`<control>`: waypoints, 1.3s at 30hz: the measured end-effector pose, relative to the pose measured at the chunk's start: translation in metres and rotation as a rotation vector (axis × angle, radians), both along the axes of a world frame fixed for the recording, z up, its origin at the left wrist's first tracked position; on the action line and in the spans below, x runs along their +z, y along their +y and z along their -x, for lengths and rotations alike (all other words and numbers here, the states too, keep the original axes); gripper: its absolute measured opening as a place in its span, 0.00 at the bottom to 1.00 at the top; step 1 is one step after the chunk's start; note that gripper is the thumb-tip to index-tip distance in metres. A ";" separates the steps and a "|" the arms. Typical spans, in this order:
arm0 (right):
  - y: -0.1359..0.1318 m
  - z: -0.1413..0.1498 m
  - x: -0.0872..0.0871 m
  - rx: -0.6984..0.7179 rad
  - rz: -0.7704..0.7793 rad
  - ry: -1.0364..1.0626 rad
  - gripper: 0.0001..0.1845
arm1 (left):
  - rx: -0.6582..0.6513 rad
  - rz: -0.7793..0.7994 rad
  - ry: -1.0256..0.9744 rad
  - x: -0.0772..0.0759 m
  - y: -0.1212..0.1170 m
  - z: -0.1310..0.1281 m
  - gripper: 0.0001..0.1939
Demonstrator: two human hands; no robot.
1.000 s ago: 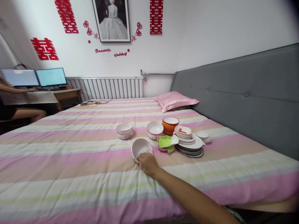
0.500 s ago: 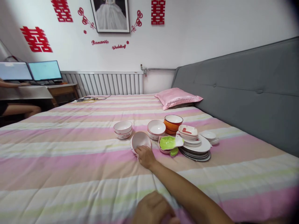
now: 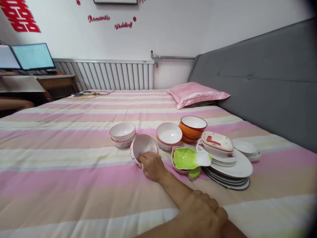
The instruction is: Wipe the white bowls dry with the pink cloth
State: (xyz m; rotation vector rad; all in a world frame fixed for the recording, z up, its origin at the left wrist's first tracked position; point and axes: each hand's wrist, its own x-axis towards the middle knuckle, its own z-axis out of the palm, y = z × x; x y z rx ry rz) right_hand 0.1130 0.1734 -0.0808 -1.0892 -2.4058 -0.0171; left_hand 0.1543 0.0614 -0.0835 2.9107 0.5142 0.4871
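Note:
My right hand (image 3: 152, 166) grips the near rim of a white bowl (image 3: 144, 144) with a red edge, fingers inside it; the bowl is tilted towards me. My left hand (image 3: 201, 211) is wrapped over my right forearm. Left of the held bowl stands a stack of two similar white bowls (image 3: 123, 132). Another white bowl stack (image 3: 169, 134) is to its right, in front of stacked orange bowls (image 3: 190, 133). A green leaf-shaped dish (image 3: 185, 158) lies on other small dishes right of my hand, partly against the plates.
A pile of white plates (image 3: 242, 168) bears a patterned squarish dish (image 3: 216, 142); small white dishes (image 3: 245, 147) sit behind it. Further back are a pink pillow (image 3: 196, 93), a grey headboard (image 3: 247, 59) and cables (image 3: 94, 94). A person's arm and leg show by the desk (image 3: 22, 84).
My left hand has come up from below and closed over my right forearm. My right hand keeps hold of the bowl. The view has tilted down and moved closer to the dishes.

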 end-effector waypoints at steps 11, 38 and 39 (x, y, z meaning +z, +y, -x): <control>0.001 0.006 0.009 -0.021 0.100 0.049 0.08 | 0.057 0.083 0.119 0.008 0.011 -0.014 0.29; 0.003 0.004 0.007 -0.004 0.100 0.065 0.10 | 0.002 0.121 -0.253 -0.024 0.011 0.010 0.13; 0.003 0.004 0.007 -0.003 0.098 0.068 0.10 | 0.001 0.131 -0.257 -0.019 0.009 0.013 0.13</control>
